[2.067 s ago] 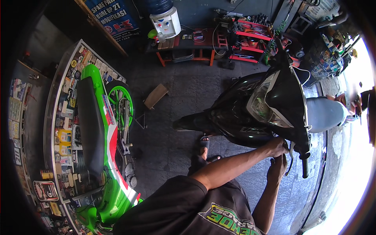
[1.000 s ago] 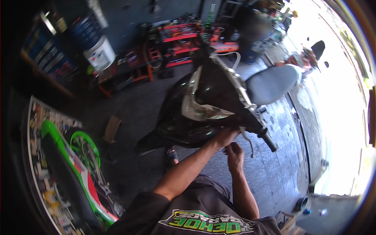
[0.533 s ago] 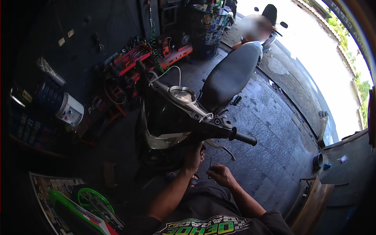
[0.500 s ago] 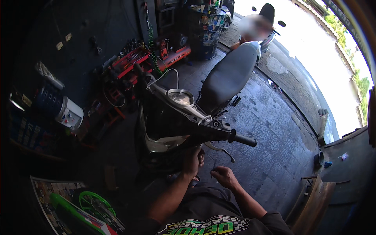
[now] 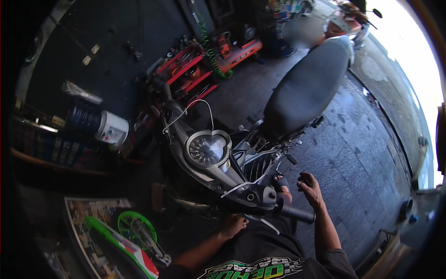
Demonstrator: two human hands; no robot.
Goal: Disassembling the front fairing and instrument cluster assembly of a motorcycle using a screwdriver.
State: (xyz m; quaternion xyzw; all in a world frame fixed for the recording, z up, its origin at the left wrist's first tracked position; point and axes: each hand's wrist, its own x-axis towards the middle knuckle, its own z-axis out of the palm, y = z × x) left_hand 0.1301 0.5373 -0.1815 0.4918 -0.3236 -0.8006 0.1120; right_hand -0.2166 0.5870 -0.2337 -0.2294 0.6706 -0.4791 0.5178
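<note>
A black scooter fills the middle of the head view, with its round speedometer (image 5: 206, 149) facing up and its long black seat (image 5: 306, 88) running to the upper right. My left hand (image 5: 232, 225) rests with fingers apart against the scooter's front panel, just under the handlebar housing (image 5: 253, 197). My right hand (image 5: 310, 189) hovers curled above the right handlebar grip (image 5: 297, 214), with a small dark object pinched at its fingertips. I cannot tell what that object is. My sandalled foot (image 5: 280, 182) shows beside the frame.
A red tool rack (image 5: 186, 74) and a green coiled hose (image 5: 210, 49) stand against the dark wall behind the scooter. A water dispenser (image 5: 102, 126) sits at the left. A green motorcycle (image 5: 127, 242) lies lower left. Another person (image 5: 339, 23) is at the far end by the bright doorway.
My view has swung round from the scooter's front to above its handlebar and dashboard. My left hand stays low at the front panel; my right hand has come up beside the right grip.
</note>
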